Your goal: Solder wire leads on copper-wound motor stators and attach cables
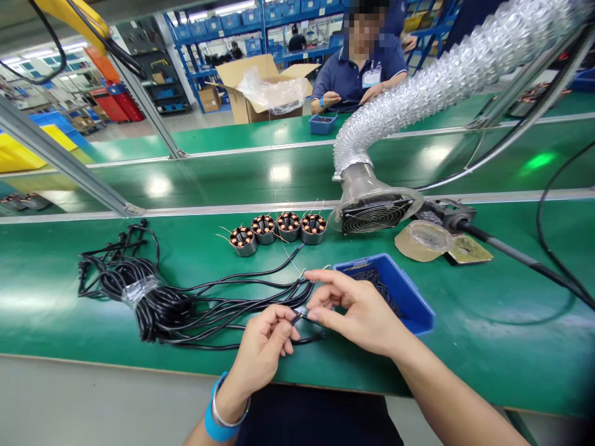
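Observation:
My left hand [266, 344] is closed, pinching the end of a black cable [296, 319] between thumb and fingers. Close on its right, my right hand [356, 310] pinches a thin black piece [318, 322] between thumb and fingers, its index finger stretched out above; the fingers partly hide this piece. Light-coloured wire ends show between the two hands. Behind them, more cables run from a tied bundle [142, 291] on the left, some with thin coloured wires bared at their ends. A blue bin [421, 303] of small black pieces stands beside my right hand.
Several copper-wound motor stators [242, 240] stand in a row behind the cables. A fume extractor hood [372, 201] on a silver duct [418, 87] and a roll of tape [421, 240] are at the right. Across the bench sits a co-worker [357, 68] near an open carton [239, 102].

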Demonstrator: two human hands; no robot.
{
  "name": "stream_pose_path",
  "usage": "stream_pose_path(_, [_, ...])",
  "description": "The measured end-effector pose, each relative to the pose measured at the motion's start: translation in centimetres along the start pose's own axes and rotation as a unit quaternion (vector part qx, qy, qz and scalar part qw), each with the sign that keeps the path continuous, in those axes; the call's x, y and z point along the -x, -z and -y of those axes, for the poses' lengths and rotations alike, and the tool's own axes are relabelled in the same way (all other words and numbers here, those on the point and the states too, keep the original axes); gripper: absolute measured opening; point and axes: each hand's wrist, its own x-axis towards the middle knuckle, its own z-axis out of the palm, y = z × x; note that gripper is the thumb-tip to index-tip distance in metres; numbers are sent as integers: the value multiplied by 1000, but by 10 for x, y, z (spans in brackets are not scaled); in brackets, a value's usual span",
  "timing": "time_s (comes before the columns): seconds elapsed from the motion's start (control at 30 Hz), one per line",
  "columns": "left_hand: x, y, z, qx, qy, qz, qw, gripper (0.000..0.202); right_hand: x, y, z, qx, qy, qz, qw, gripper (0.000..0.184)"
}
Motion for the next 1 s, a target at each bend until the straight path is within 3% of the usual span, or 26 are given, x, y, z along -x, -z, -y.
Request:
stream_pose_path(0.13, [-1,1,1,-35,-18,5,999,31,0,-2,-1,-13,32,-36,999,42])
stream_pose_path(0.73, [0,3,1,-52,-27,12,998,27,0,-6,-3,-20,39,-11,999,45])
stream_pose_path(1.0, [1,2,1,-21,-22,21,999,25,3,-7,-7,28,104,0,994,52])
